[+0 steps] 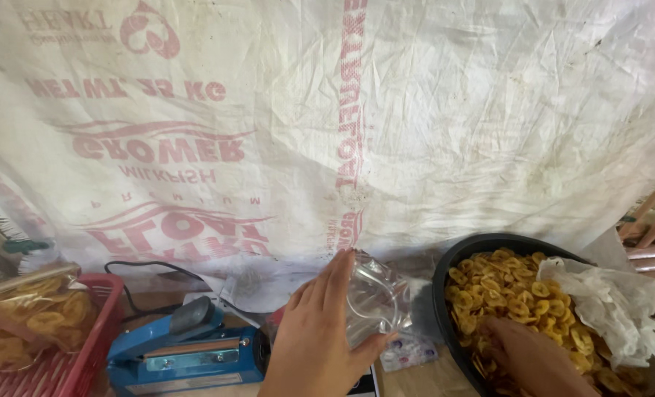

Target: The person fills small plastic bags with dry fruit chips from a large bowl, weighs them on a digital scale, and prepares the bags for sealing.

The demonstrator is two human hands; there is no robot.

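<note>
— Chips, yellow round slices, fill the black pan, and that pan lies just to the right of the left hand. Where is the bag?

— The clear plastic bag is in the left hand. Fingers run up its left side and the thumb presses across its lower edge, so the hand is clamped on it. The bag stands roughly upright, its long axis pointing up and a little to the right, towards the pan. I cannot tell whether its mouth is open.

— And the other hand?

— The right hand is down inside the pan, among the chips at its near side. Its fingers are buried or cut off by the picture's edge, so whether they are spread or gathered around chips I cannot tell. It is by far the nearer hand to the chips; the left one is beside the pan's rim but apart from the contents.

— So the bag sits to the left of the right hand?

— Yes, left and slightly above it, with the pan's rim between them. A crumpled white paper lies over the chips beyond the right hand.

— Anything left of the bag hand?

— A blue heat sealer on the bench, just beside the wrist, and further left a red basket with filled chip bags. A white printed sack hangs behind everything.
</note>
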